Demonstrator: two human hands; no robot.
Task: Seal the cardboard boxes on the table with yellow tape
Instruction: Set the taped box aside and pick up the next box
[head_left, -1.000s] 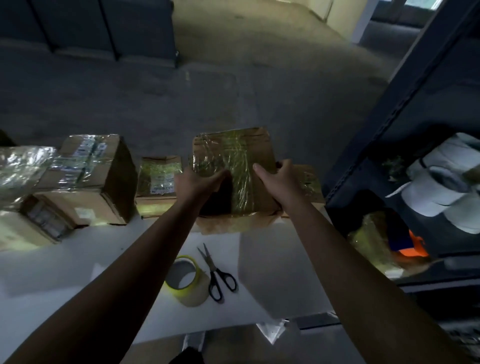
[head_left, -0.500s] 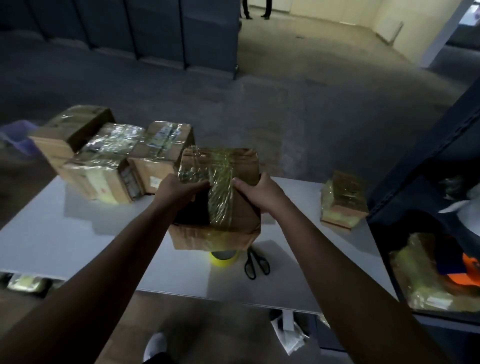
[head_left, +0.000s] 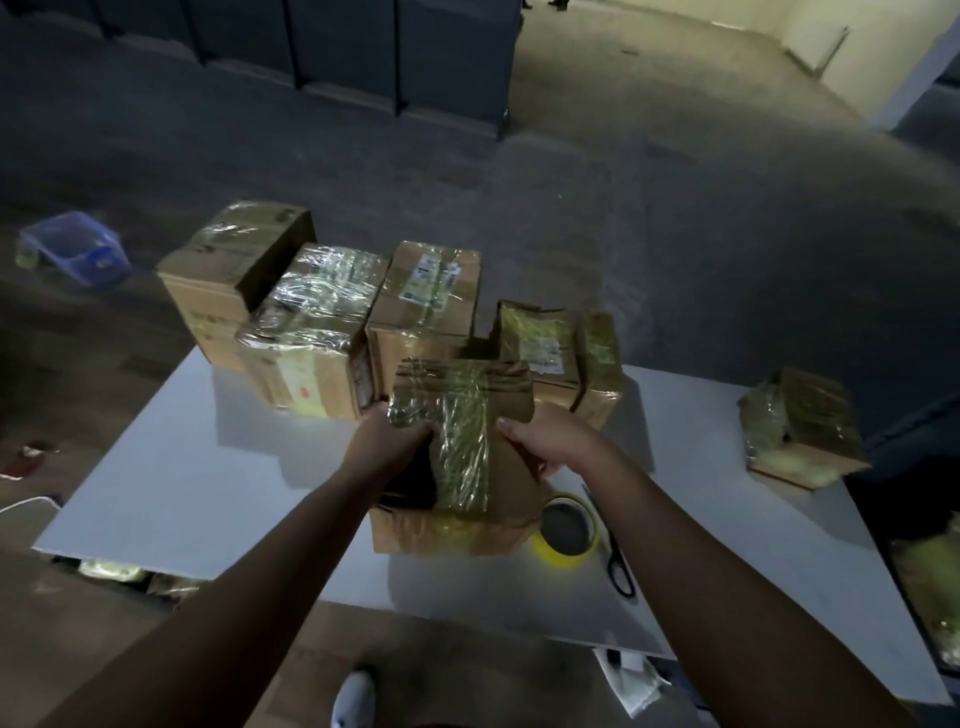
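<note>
A cardboard box crossed with yellow tape is held over the white table, just above its surface. My left hand grips its left side, and my right hand grips its right side. A roll of yellow tape lies on the table right of the box, partly hidden by it. Black scissors lie beside the roll.
Several taped boxes stand together at the table's far left and centre. Another taped box sits alone at the right. A dark shelf borders the table's right side. A blue bin is on the floor at left.
The view has swung left. Both hands have carried the box toward the cluster of boxes and lower, so that it hides part of the tape roll.
</note>
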